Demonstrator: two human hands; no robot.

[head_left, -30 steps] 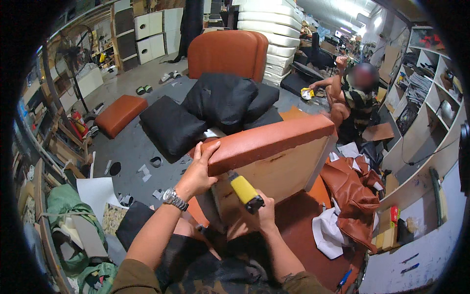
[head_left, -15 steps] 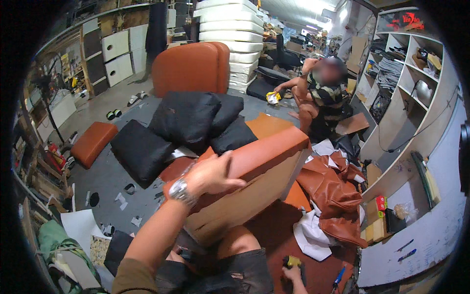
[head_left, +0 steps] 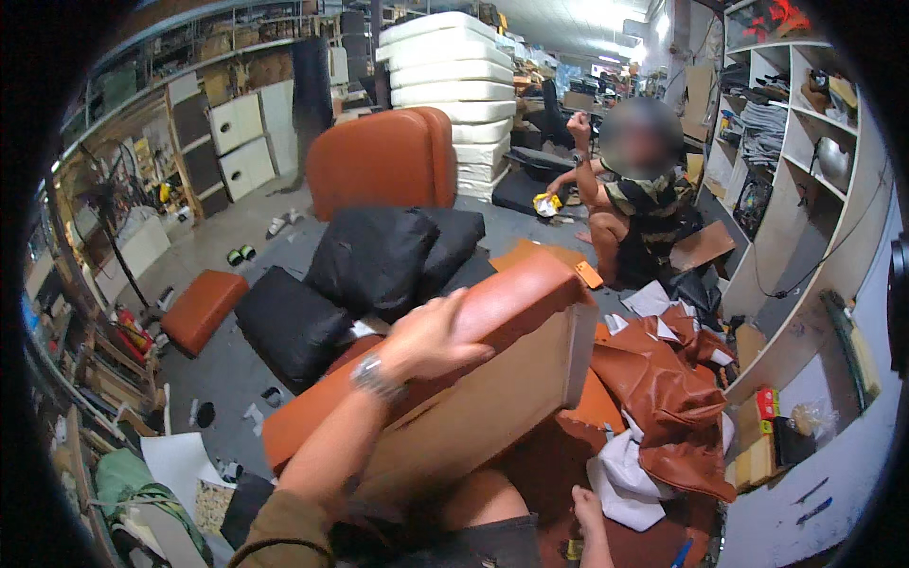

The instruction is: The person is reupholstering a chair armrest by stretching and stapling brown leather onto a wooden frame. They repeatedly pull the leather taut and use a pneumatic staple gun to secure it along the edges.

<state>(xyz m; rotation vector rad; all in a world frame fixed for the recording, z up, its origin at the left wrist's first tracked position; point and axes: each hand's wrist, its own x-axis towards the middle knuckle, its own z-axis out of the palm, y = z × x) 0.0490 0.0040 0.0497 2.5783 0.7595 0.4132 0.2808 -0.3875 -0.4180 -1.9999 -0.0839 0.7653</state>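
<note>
**A:** Orange leather pad on a flat wooden board [head_left: 492, 379], that's the big thing in the head view. It stands tipped up on its edge, right in front of you, over your lap.

**B:** The smooth orange side is on top. The bare wood side faces you.

**A:** Your left hand [head_left: 431, 336] lies on the orange top edge, with the fingers bent over it, holding on.

**B:** A second ago your right hand [head_left: 587, 502] held a yellow tool up against the wood. Now that hand is down low by the floor, and the tool is off the board.

**A:** Is that hand open or closed? I can't tell.

**B:** So only your left hand keeps the pad up. Puffy black cushions [head_left: 369, 260] sit just behind it.
</note>
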